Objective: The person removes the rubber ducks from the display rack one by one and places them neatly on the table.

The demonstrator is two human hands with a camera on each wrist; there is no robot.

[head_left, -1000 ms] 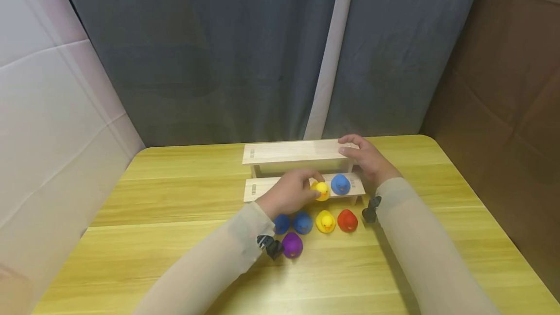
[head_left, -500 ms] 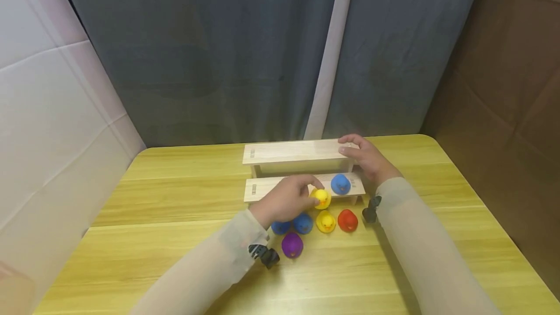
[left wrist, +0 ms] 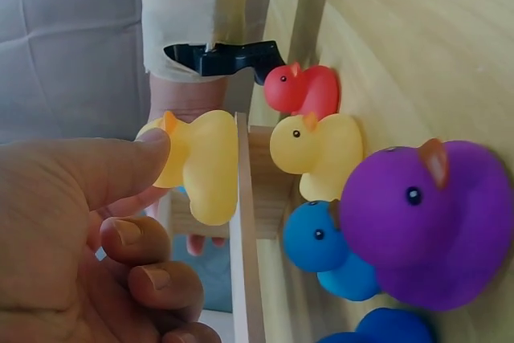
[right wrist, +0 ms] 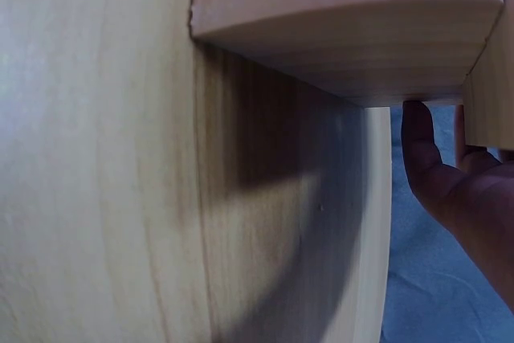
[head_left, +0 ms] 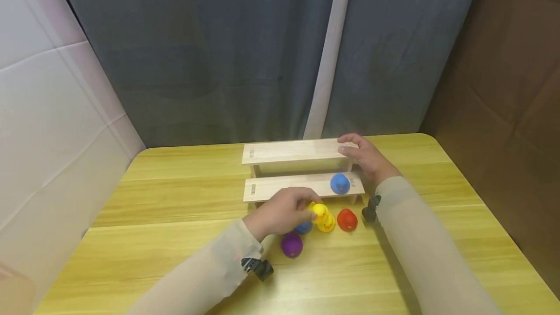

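My left hand (head_left: 282, 212) pinches a yellow rubber duck (left wrist: 210, 168) between thumb and index finger, its other fingers curled loosely beneath. In the head view that duck overlaps a second yellow duck (left wrist: 320, 154) standing on the table. A blue duck (head_left: 340, 184) sits at the right end of the lower wooden stand (head_left: 271, 188). At the right end of the higher stand (head_left: 297, 151), my right hand (head_left: 368, 159) grips the board's end, thumb in front and fingers behind. The right wrist view shows its thumb against the wood, with the other fingers partly hidden.
On the table (head_left: 175, 198), in front of the stands, are a red duck (head_left: 347, 220), a purple duck (head_left: 291, 245) and a blue duck (head_left: 304, 228). Another blue duck (left wrist: 393, 327) is partly cut off in the left wrist view. A grey curtain (head_left: 197, 62) hangs behind.
My left hand has drawn the yellow duck off the lower stand and toward the front edge of the table. The right hand keeps its place on the higher stand.
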